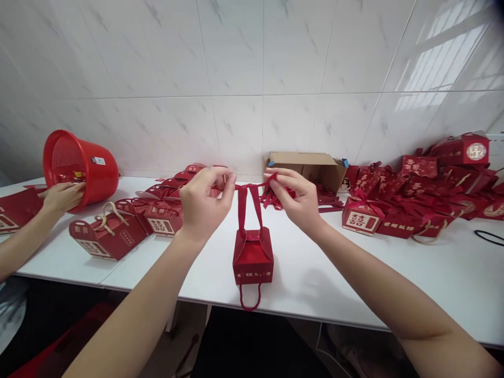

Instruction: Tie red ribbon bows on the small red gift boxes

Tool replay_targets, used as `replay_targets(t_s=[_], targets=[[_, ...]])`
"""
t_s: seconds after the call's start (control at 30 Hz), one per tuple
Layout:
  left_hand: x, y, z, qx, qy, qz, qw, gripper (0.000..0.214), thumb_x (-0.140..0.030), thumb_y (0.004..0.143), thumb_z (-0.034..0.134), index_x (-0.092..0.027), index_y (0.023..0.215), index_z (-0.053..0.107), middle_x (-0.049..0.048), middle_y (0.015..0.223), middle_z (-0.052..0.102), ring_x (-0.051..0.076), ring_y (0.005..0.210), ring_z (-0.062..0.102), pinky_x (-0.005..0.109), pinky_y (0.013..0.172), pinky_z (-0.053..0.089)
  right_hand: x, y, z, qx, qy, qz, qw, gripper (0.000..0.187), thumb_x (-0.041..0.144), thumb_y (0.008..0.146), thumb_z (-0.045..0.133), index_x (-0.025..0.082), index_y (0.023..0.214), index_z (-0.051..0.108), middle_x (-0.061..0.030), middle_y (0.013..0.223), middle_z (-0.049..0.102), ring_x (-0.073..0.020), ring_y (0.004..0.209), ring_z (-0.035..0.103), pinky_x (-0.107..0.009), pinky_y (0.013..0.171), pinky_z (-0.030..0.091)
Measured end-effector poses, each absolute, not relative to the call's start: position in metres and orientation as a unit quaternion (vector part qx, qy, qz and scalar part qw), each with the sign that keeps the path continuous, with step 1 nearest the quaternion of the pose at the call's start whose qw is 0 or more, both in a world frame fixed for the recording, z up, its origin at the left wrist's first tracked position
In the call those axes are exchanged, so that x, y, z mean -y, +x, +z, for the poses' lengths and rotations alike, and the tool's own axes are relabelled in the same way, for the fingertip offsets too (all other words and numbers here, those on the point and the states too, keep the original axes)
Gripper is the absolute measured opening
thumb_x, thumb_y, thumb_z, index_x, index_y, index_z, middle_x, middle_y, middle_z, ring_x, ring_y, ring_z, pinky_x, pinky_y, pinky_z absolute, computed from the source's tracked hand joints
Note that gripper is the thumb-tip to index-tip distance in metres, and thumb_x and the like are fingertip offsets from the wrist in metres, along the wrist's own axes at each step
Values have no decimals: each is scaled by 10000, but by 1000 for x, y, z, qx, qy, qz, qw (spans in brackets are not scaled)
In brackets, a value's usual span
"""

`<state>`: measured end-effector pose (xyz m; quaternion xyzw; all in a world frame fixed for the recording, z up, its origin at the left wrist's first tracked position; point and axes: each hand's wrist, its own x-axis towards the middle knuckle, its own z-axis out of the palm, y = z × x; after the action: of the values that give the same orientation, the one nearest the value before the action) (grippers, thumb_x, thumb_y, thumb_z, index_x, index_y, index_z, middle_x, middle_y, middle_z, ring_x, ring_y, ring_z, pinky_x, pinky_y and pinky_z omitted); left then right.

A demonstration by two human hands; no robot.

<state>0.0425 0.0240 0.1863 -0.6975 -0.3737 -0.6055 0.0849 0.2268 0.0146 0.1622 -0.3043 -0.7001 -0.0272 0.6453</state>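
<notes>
A small red gift box (252,258) stands upright near the front edge of the white table (441,283), a cord loop hanging off its front. A red ribbon (249,202) rises from its top. My left hand (205,202) pinches one ribbon end and my right hand (295,197) pinches the other, both raised above the box and pulling the ribbon apart sideways.
Another person's hand (63,195) reaches into a tipped red bucket (81,168) at the far left. Open red boxes (112,233) lie left of me. An open cardboard carton (309,167) sits at the wall. Several finished red boxes (417,194) pile up at right.
</notes>
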Motion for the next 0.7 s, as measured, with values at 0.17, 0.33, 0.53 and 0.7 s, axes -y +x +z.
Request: replay_targets(t_s=[0.17,0.33,0.53,0.7], targets=[[-23,-7,157,434,-712,-533,142,105,-204,776,572,-201,856,639,-25,627,488,124,605,518,231,616,426,8,270,138,707,-389,-69,586,122,171,780,577,176,672,632,-78,820,691,-199,806,643,-328,744,511],[-20,-73,96,553,-705,-432,100,137,-200,760,500,-194,797,632,-14,624,476,148,606,520,249,619,412,29,334,96,723,-565,-64,391,130,206,735,553,198,608,528,-41,791,674,-213,763,621,-336,703,467],[-26,-79,54,606,-720,-331,-63,144,-266,692,538,-216,755,657,15,716,576,194,689,586,287,662,447,27,349,62,731,-638,79,229,214,344,825,494,193,833,646,-79,970,659,-239,864,627,-374,777,480],[-19,-36,70,549,-706,-423,-149,187,-371,770,547,-207,816,623,55,920,616,228,943,579,339,844,450,13,312,80,738,-592,107,306,381,455,893,421,201,1117,597,-102,1185,587,-253,1090,554,-396,922,442]])
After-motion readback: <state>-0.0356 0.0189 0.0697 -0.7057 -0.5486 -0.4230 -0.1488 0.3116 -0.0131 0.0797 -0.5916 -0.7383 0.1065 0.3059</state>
